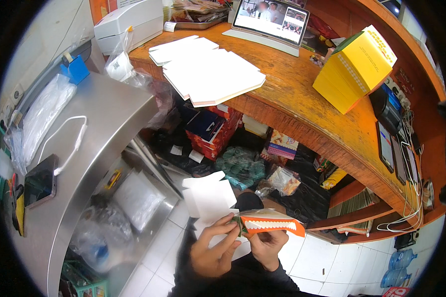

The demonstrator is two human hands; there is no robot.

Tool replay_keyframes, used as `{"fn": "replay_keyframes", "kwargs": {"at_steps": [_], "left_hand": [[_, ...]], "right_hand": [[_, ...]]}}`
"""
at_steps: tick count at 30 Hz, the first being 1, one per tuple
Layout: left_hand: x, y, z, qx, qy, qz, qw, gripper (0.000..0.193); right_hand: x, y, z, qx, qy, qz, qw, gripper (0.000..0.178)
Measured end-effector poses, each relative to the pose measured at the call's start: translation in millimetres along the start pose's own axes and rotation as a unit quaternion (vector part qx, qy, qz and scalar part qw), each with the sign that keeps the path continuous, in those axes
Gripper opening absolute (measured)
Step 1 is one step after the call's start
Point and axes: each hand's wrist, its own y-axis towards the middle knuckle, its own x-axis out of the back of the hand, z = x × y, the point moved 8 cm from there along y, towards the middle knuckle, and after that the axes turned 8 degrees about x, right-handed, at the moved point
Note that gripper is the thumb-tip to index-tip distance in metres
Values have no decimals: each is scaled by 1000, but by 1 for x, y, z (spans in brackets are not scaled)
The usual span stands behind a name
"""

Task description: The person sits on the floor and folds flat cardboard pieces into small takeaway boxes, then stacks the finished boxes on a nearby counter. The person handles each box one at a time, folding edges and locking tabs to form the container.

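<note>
Low in front of me, above my lap, both hands are closed on a cardboard box blank (272,225) with an orange printed side and a white scalloped band. My left hand (215,247) pinches its left end, where a small dark green part shows. From below, my right hand (266,246) grips the near edge, its fingertips partly hidden by the card. A white, unprinted cardboard panel with flaps (210,195) extends beyond my left hand. I cannot tell whether it belongs to the same blank.
Flat white cardboard blanks (213,74) lie stacked on the wooden desk (277,96). Yellow folded boxes (354,69) stand at the right, near a tablet (270,22) and a white printer (129,27). A steel counter (96,106) at left bears a phone (40,180). Boxes and bags fill the space beneath the desk.
</note>
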Motion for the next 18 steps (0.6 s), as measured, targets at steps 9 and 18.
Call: {"fn": "replay_keyframes", "kwargs": {"at_steps": [9, 18], "left_hand": [[11, 4, 20, 32, -105, -18, 994, 17], [17, 8, 21, 32, -85, -49, 995, 14]], "right_hand": [[-24, 4, 10, 27, 55, 28, 998, 23], [-34, 1, 5, -84, 193, 89, 974, 31]]}}
